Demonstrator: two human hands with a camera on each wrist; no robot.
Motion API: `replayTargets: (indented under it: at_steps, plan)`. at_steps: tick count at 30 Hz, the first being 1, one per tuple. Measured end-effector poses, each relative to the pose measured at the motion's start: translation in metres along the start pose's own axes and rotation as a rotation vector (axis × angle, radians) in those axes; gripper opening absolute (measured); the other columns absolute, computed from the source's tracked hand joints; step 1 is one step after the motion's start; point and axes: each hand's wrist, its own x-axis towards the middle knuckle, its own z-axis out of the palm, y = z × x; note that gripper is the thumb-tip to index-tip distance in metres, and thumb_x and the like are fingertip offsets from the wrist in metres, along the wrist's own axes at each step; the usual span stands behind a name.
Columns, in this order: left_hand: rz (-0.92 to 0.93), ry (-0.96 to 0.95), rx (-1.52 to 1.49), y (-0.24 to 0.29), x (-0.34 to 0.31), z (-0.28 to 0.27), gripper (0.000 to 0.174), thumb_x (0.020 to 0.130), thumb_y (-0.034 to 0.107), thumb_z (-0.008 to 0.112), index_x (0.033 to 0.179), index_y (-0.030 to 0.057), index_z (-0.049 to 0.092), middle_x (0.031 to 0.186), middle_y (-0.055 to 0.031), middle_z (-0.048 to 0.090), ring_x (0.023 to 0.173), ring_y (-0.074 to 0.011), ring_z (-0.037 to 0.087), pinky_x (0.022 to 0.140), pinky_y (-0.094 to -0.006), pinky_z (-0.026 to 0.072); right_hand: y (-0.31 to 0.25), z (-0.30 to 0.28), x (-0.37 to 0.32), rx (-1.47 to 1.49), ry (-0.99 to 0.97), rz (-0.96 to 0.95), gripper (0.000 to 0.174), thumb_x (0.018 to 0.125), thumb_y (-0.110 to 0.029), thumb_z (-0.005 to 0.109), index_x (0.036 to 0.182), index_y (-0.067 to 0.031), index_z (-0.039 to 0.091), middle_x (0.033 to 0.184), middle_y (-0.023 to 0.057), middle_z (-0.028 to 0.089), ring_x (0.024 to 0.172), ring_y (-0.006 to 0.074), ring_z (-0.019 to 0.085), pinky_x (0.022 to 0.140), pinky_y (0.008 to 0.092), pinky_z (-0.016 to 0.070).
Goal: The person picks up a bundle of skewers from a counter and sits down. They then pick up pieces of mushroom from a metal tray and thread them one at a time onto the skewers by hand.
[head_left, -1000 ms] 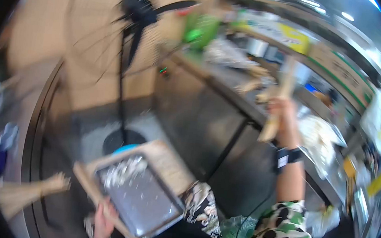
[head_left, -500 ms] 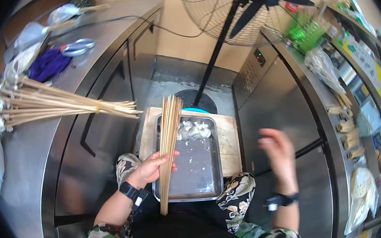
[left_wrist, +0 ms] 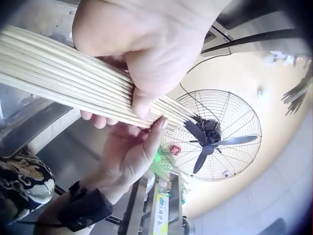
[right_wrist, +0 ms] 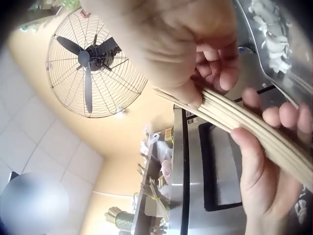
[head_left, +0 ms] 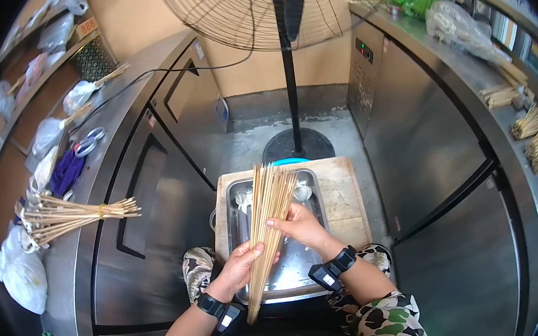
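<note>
Sticks (head_left: 273,194) in L hand (head_left: 240,267) & R hand (head_left: 302,226), tray (head_left: 295,261) just below!
Tray's on board (head_left: 350,215); fan (head_left: 290,14) beyond hands; tied bundle (head_left: 73,215) on counter (head_left: 68,272), L of L hand.

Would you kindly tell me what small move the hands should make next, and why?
Perhaps the right hand should draw the sticks together at their far ends: they fan out there, while the left hand grips them nearer the body.

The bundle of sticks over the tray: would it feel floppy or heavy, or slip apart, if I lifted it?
The bundle of sticks would probably stay stiff, since its sticks run straight. It looks fairly light, each stick being thin. Single sticks might slide out: it fans at the top and no tie shows.
</note>
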Motion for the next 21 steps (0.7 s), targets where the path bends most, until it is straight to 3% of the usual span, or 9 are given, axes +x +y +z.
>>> replayTargets:
  at_steps: [2,5,10,14,21]
  plan:
    - [-0.026,0.018,0.053,-0.009,0.01,0.001,0.028,0.09,0.025,0.052,0.108,0.0033,0.053,0.093,-0.0091,0.061,0.081,-0.0175,0.062,0.068,-0.0281,0.0513,0.008,-0.013,-0.005,0.048,0.056,0.019,0.02,0.079,-0.02,0.068,0.092,-0.0056,0.063,0.07,-0.0037,0.058,0.057,0.0029,0.047,0.05,0.0174,0.0372]
    - [-0.068,0.083,0.147,-0.013,0.018,0.009,0.03,0.09,0.027,0.052,0.11,0.0045,0.052,0.093,-0.009,0.062,0.085,-0.0216,0.062,0.074,-0.0316,0.0516,0.001,-0.027,-0.011,0.046,0.059,0.042,0.02,0.079,-0.019,0.068,0.093,-0.0053,0.064,0.07,-0.0032,0.058,0.057,0.0032,0.047,0.049,0.0178,0.0371]
    - [0.021,0.085,0.182,-0.012,0.023,0.026,0.023,0.082,0.009,0.062,0.104,0.0048,0.056,0.09,-0.0046,0.062,0.076,-0.014,0.061,0.07,-0.0295,0.0523,-0.004,-0.038,-0.014,0.08,-0.009,0.015,0.024,0.079,-0.019,0.068,0.097,-0.0037,0.06,0.078,-0.0019,0.06,0.061,0.0032,0.049,0.051,0.0182,0.0383]
    - [0.043,0.136,0.247,-0.013,0.021,0.028,0.024,0.082,0.004,0.061,0.105,0.0036,0.055,0.091,-0.0034,0.062,0.075,-0.0095,0.058,0.069,-0.0261,0.0488,0.006,-0.043,-0.012,0.099,-0.049,0.038,0.028,0.08,-0.018,0.067,0.102,-0.0034,0.058,0.084,-0.0006,0.06,0.067,0.0048,0.051,0.056,0.0196,0.0417]
    - [0.109,0.212,0.219,-0.02,0.02,0.014,0.025,0.081,0.002,0.061,0.105,0.0034,0.055,0.095,-0.0029,0.062,0.08,-0.0082,0.057,0.072,-0.0229,0.0459,0.021,-0.036,-0.011,0.247,0.04,-0.059,0.013,0.083,-0.012,0.061,0.094,-0.0062,0.056,0.083,0.0,0.061,0.072,0.0063,0.055,0.061,0.0198,0.0444]
